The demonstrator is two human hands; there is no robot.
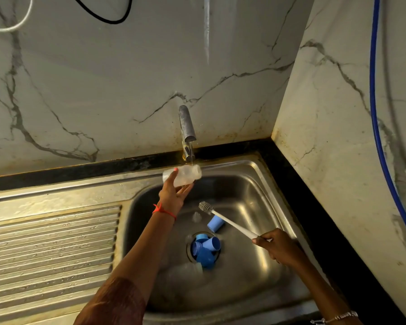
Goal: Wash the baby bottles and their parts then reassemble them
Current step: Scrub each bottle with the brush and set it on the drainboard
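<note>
Clear bottle [190,175], gripped wet under the tap [186,124] by the left hand [174,194], may slip; the right hand [278,247] grips the brush [227,221].

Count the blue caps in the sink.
5. One cap lies alone beside the brush; four caps sit piled on the drain. The pile may hide more.

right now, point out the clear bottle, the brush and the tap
clear bottle [190,175]: head view, on its body towards the neck.
brush [234,224]: head view, midway along the white handle.
tap [186,124]: head view, on the middle of the spout.
</note>
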